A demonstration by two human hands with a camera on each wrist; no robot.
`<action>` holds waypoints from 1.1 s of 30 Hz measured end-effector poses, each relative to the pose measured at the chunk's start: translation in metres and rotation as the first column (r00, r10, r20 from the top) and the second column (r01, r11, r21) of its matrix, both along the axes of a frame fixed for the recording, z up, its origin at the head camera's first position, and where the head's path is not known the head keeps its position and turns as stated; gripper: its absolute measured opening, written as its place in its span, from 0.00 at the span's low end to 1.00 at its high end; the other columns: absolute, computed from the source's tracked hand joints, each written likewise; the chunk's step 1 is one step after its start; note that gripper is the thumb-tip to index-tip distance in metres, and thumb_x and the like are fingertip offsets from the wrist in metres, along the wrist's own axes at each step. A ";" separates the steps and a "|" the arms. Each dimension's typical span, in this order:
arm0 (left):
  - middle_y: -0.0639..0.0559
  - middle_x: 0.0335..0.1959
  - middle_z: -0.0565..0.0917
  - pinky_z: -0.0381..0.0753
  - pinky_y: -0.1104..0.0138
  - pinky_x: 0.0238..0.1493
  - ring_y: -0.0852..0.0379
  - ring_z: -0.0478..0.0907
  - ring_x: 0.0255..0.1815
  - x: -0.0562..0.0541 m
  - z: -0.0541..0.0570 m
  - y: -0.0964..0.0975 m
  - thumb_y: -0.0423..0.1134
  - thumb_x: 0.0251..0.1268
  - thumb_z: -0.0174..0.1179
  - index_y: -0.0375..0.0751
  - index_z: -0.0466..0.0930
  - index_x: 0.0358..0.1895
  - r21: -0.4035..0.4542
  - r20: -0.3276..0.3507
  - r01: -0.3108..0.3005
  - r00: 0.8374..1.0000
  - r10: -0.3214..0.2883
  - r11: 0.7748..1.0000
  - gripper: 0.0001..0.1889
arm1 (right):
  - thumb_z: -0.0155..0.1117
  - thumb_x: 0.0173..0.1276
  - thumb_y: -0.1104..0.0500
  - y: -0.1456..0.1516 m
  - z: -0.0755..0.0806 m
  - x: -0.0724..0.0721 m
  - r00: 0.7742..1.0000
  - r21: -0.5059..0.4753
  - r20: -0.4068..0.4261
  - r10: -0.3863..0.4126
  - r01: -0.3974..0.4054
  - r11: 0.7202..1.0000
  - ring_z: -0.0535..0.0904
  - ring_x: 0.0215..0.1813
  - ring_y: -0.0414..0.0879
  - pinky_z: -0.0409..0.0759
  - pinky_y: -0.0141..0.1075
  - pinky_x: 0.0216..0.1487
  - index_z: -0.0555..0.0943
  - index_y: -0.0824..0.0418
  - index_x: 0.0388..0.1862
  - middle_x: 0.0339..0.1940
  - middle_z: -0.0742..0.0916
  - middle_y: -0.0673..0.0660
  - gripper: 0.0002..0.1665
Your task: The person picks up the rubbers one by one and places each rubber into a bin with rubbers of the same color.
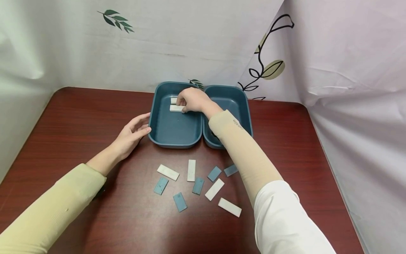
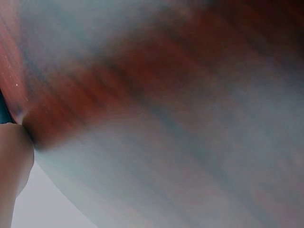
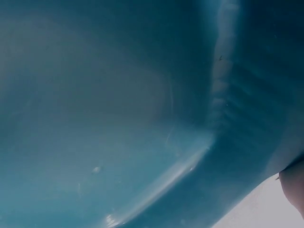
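Note:
Inside the left blue tray point(image 1: 177, 132), my right hand point(image 1: 193, 100) pinches the right end of a white rectangular tile point(image 1: 176, 108). Just behind it a second white tile point(image 1: 173, 100) lies on the tray floor, partly covered by the fingers. My left hand point(image 1: 131, 135) rests against this tray's outer left side, thumb near the rim and fingers along the wall. In the left wrist view only a bit of the hand point(image 2: 14, 161) shows beside blurred tabletop. Blue tray wall point(image 3: 190, 166) fills most of the right wrist view, and the pinched tile is not visible there.
A matching right tray point(image 1: 231, 102) adjoins the first, partly hidden under my right forearm. In front, several white tiles point(image 1: 191, 170) and several smaller blue-grey tiles point(image 1: 180, 202) lie scattered on the reddish-brown table point(image 1: 111, 211). White curtain cloth point(image 1: 158, 46) hangs behind the table.

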State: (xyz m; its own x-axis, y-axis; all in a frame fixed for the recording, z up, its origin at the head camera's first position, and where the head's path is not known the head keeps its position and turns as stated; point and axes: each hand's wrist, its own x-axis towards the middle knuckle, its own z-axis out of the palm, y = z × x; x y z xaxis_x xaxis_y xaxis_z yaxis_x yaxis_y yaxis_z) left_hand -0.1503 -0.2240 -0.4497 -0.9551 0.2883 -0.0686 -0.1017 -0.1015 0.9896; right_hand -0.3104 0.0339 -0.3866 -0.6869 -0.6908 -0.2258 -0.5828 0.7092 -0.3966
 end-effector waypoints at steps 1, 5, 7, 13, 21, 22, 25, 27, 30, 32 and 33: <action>0.62 0.69 0.73 0.75 0.80 0.65 0.70 0.78 0.64 0.000 0.000 0.000 0.31 0.84 0.53 0.41 0.60 0.83 0.001 -0.001 0.000 1.000 0.000 1.000 0.30 | 0.76 0.72 0.58 0.000 0.000 0.000 1.000 -0.003 0.002 0.000 0.000 1.000 0.84 0.58 0.47 0.81 0.39 0.63 0.88 0.55 0.60 0.57 0.89 0.55 0.19; 0.61 0.69 0.74 0.75 0.79 0.65 0.70 0.78 0.64 0.000 -0.001 0.000 0.31 0.84 0.53 0.41 0.60 0.83 0.007 -0.002 0.001 1.000 -0.001 1.000 0.30 | 0.76 0.72 0.59 0.000 -0.002 -0.001 1.000 -0.008 0.008 0.005 -0.005 1.000 0.84 0.59 0.47 0.81 0.39 0.64 0.87 0.55 0.60 0.57 0.89 0.54 0.19; 0.61 0.69 0.73 0.75 0.79 0.65 0.70 0.78 0.64 0.000 -0.001 0.000 0.31 0.84 0.53 0.41 0.60 0.83 0.008 -0.001 0.001 1.000 -0.001 1.000 0.30 | 0.76 0.72 0.59 0.000 -0.003 -0.001 1.000 -0.003 0.006 0.012 -0.012 1.000 0.84 0.59 0.47 0.82 0.39 0.64 0.87 0.54 0.61 0.58 0.89 0.54 0.19; 0.62 0.69 0.74 0.75 0.80 0.65 0.69 0.77 0.65 0.000 0.000 0.000 0.31 0.84 0.53 0.42 0.61 0.83 0.013 0.001 -0.002 1.000 0.002 1.000 0.29 | 0.75 0.72 0.61 -0.001 -0.004 -0.002 1.000 0.011 -0.005 0.023 -0.023 1.000 0.84 0.59 0.47 0.82 0.39 0.64 0.87 0.54 0.61 0.58 0.89 0.54 0.19; 0.62 0.69 0.74 0.75 0.80 0.65 0.70 0.78 0.64 0.000 0.000 0.001 0.31 0.84 0.53 0.42 0.61 0.83 0.009 0.007 -0.002 1.000 0.002 1.000 0.29 | 0.74 0.73 0.61 -0.001 -0.005 -0.002 1.000 0.020 -0.010 0.010 -0.010 1.000 0.83 0.59 0.47 0.82 0.39 0.64 0.87 0.54 0.61 0.58 0.89 0.53 0.19; 0.62 0.69 0.74 0.75 0.80 0.65 0.70 0.78 0.64 0.000 0.000 0.001 0.31 0.84 0.53 0.42 0.61 0.83 0.009 0.008 -0.002 1.000 0.002 1.000 0.29 | 0.74 0.73 0.61 -0.001 -0.005 -0.001 1.000 0.019 -0.010 0.009 -0.009 1.000 0.83 0.59 0.47 0.82 0.39 0.64 0.87 0.54 0.61 0.58 0.89 0.53 0.19; 0.62 0.69 0.74 0.75 0.80 0.65 0.70 0.78 0.64 0.000 0.000 0.001 0.31 0.84 0.53 0.42 0.61 0.83 0.012 0.011 -0.004 1.000 0.004 1.000 0.29 | 0.74 0.73 0.61 -0.002 -0.005 -0.001 1.000 0.013 -0.012 0.012 -0.012 1.000 0.84 0.58 0.47 0.82 0.40 0.63 0.87 0.54 0.61 0.57 0.89 0.54 0.18; 0.62 0.69 0.74 0.75 0.80 0.65 0.70 0.78 0.64 0.000 0.000 0.001 0.31 0.84 0.53 0.43 0.61 0.83 0.014 0.012 -0.006 1.000 0.005 1.000 0.29 | 0.74 0.73 0.61 -0.002 -0.005 -0.001 1.000 0.009 -0.012 0.015 -0.015 1.000 0.84 0.58 0.47 0.82 0.40 0.63 0.87 0.54 0.61 0.57 0.89 0.54 0.18; 0.62 0.69 0.73 0.75 0.80 0.65 0.70 0.77 0.64 0.000 0.000 0.000 0.31 0.84 0.53 0.43 0.61 0.83 0.010 0.013 -0.007 1.000 0.007 1.000 0.29 | 0.74 0.73 0.61 -0.002 -0.005 -0.002 1.000 0.009 -0.014 0.014 -0.014 1.000 0.84 0.58 0.47 0.82 0.40 0.63 0.87 0.54 0.60 0.57 0.89 0.54 0.18; 0.62 0.69 0.73 0.75 0.80 0.65 0.70 0.77 0.64 -0.001 0.000 0.000 0.31 0.84 0.53 0.43 0.61 0.83 0.006 0.011 -0.007 1.000 0.007 1.000 0.29 | 0.73 0.73 0.61 -0.002 -0.005 -0.002 1.000 0.013 -0.013 0.012 -0.012 1.000 0.84 0.58 0.47 0.82 0.40 0.63 0.87 0.54 0.61 0.57 0.89 0.54 0.18; 0.62 0.69 0.73 0.75 0.80 0.65 0.70 0.77 0.64 -0.001 0.000 0.000 0.31 0.84 0.53 0.42 0.60 0.83 0.005 0.011 -0.007 1.000 0.006 1.000 0.30 | 0.73 0.74 0.61 -0.002 -0.005 -0.002 1.000 0.016 -0.012 0.010 -0.010 1.000 0.84 0.58 0.47 0.82 0.39 0.63 0.87 0.54 0.61 0.58 0.89 0.54 0.18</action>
